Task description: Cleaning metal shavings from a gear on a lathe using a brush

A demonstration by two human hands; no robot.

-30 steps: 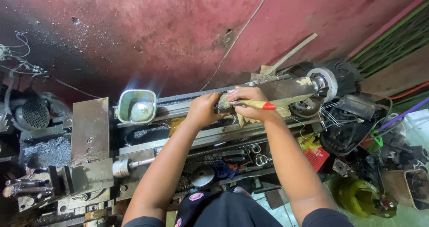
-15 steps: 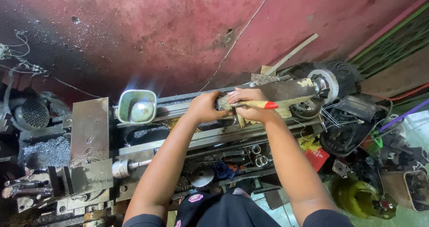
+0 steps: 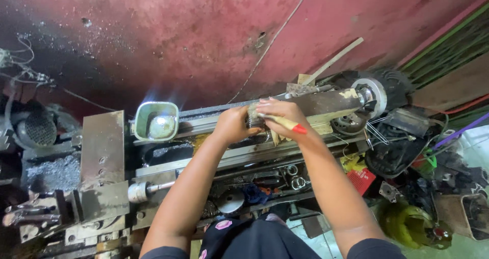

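The right hand point(image 3: 279, 117) is closed around a red-tipped wooden-handled tool point(image 3: 285, 124) above the lathe bed point(image 3: 244, 154). The left hand point(image 3: 233, 126) grips a grey metal part point(image 3: 253, 117) beside it. Left along the bed, a green lamp housing point(image 3: 155, 120) holds a lit bulb. A red box point(image 3: 362, 180) lies below the bed's right end.

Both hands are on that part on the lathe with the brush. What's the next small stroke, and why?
Probably one short stroke of the brush across the small metal part. The right hand holds the wooden, red-tipped handle over it, the left hand grips it from the side, and metal chips lie on the lathe bed.
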